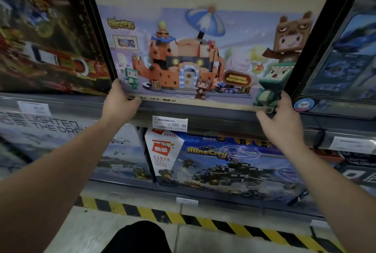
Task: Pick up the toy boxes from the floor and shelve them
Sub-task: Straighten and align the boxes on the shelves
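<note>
Store shelving fills the frame, with a grey shelf edge [223, 115] crossing the middle and a price tag [169, 123] reading 101.00 fixed to it. A large toy box [193, 49], printed with an orange block-built house, is held upright at the upper centre, its bottom edge at the shelf edge, between a dark box [46, 35] at the upper left and a blue box [345, 59] at the upper right. Its lower left corner is gripped by the left hand [120, 102], thumb laid on the front face, and its lower right corner is clasped by the curled fingers of the right hand [282, 118]. A MineCity box [223, 161] is seen on the shelf below, and yellow-and-black striped tape [183, 218] runs along the base.
</note>
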